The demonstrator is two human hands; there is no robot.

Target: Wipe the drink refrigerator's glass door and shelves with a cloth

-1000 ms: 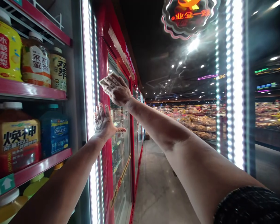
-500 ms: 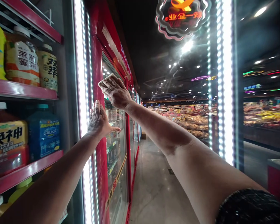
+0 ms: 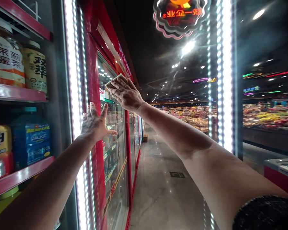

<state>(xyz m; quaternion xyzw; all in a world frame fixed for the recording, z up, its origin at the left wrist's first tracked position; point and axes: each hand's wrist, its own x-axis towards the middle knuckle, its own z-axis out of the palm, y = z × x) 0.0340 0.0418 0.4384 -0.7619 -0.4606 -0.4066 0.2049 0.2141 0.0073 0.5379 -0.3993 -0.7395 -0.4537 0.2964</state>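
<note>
My left hand [image 3: 94, 123] lies flat with fingers spread against the red frame [image 3: 92, 76] of a glass-door cooler, beside a bright vertical LED strip [image 3: 72, 80]. My right hand [image 3: 124, 92] reaches further out and presses a pale folded cloth [image 3: 115, 80] flat against the glass door [image 3: 112, 134] of that cooler, fingers stretched over the cloth. Bottles show dimly behind the glass.
Left of me, red shelves [image 3: 19, 95] carry large drink bottles [image 3: 30, 140] and jars [image 3: 35, 68]. A row of red coolers runs down the aisle over a shiny grey floor [image 3: 158, 179]. A second LED strip [image 3: 225, 76] stands to the right, with a chest freezer [image 3: 282, 171] and produce displays beyond.
My right hand slid the cloth rightward off the red frame onto the glass. My view shifted right, so the shelves moved toward the left edge. My left hand stays on the frame.
</note>
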